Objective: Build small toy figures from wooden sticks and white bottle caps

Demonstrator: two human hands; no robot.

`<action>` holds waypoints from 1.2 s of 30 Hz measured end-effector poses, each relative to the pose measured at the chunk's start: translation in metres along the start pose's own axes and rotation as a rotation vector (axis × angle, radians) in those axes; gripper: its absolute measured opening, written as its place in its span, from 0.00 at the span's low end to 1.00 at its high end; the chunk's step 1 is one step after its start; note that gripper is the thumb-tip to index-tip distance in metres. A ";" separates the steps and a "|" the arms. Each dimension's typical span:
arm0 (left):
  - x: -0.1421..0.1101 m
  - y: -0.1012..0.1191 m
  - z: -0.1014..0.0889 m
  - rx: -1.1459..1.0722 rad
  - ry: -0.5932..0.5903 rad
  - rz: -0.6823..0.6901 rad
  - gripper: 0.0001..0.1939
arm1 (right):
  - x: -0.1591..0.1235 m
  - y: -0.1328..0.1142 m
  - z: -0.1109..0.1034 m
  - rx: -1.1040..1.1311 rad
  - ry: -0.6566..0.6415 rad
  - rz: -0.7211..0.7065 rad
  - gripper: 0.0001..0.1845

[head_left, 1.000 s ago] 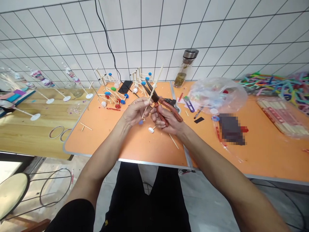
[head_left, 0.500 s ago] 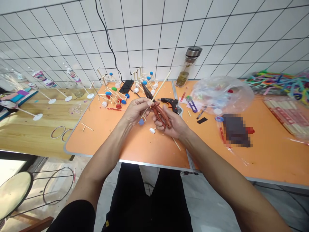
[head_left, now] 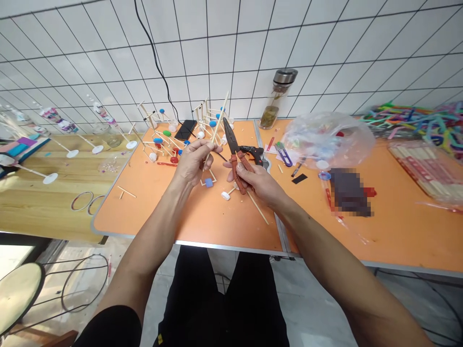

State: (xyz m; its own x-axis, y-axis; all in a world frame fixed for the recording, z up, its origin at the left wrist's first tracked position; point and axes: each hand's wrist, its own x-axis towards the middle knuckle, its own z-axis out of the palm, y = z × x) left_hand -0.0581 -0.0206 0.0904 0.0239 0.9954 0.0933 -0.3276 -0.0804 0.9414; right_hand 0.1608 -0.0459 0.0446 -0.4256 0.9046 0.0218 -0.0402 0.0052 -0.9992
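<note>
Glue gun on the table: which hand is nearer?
Right. The right hand, holding pliers, is just in front of the glue gun; the left hand, holding a stick, is farther to its left.

1. A lidded, clear bottle [head_left: 278,99] stands at 1 o'clock on the bench [head_left: 202,221], near the tiled wall [head_left: 253,19].
2. A black phone [head_left: 185,130] lies flat between 10 and 11 o'clock.
3. A round-seated stool [head_left: 18,301] stands at 8 o'clock.

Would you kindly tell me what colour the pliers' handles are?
The handles are reddish-brown, best seen in the head view.
</note>
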 end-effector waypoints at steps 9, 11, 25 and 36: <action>-0.002 -0.001 0.002 -0.018 -0.009 0.046 0.15 | -0.005 -0.010 0.003 -0.123 -0.011 -0.119 0.37; -0.004 0.000 0.003 -0.005 -0.013 0.047 0.15 | -0.004 -0.009 0.001 -0.187 0.006 -0.137 0.36; -0.009 -0.003 0.009 0.063 -0.083 -0.034 0.14 | -0.001 0.000 -0.009 -0.867 0.181 -0.347 0.26; -0.011 -0.002 0.010 0.086 -0.110 -0.095 0.11 | -0.002 0.000 -0.013 -0.963 0.163 -0.328 0.32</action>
State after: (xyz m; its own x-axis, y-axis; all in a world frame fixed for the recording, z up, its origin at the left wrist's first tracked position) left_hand -0.0480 -0.0314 0.0905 0.1552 0.9873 0.0331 -0.2373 0.0047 0.9714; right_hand 0.1733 -0.0426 0.0441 -0.3933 0.8438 0.3651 0.6402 0.5364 -0.5499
